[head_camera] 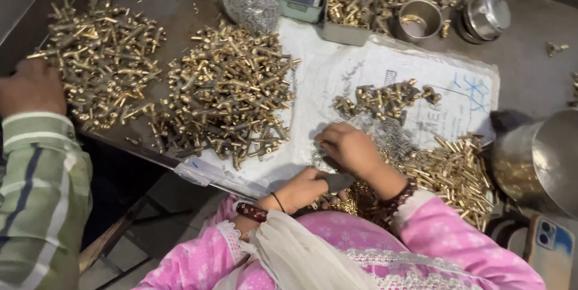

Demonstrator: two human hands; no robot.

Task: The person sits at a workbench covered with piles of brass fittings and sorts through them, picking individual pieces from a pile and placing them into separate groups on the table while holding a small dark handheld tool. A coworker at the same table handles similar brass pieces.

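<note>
My left hand (301, 189), in a pink sleeve with a dark bangle, is closed around a small grey piece (338, 180) near the table's front edge. Just above it, my right hand (349, 148) rests with curled fingers on the white plastic sheet (337, 73), fingertips down among small silvery springs (391, 136). Whether it pinches anything is hidden. A heap of short brass pins (454, 172) lies to the right of my right wrist. A smaller cluster of brass fittings (385, 98) sits just beyond my hands.
Two big heaps of brass fittings (226, 91) (102, 55) fill the left of the table. Another person's hand (30, 88), in a striped green sleeve, rests at the left heap. Steel cups (419, 19), a grey tray (348, 13), a bag of springs (250, 1) and a steel pot (542, 160) stand around.
</note>
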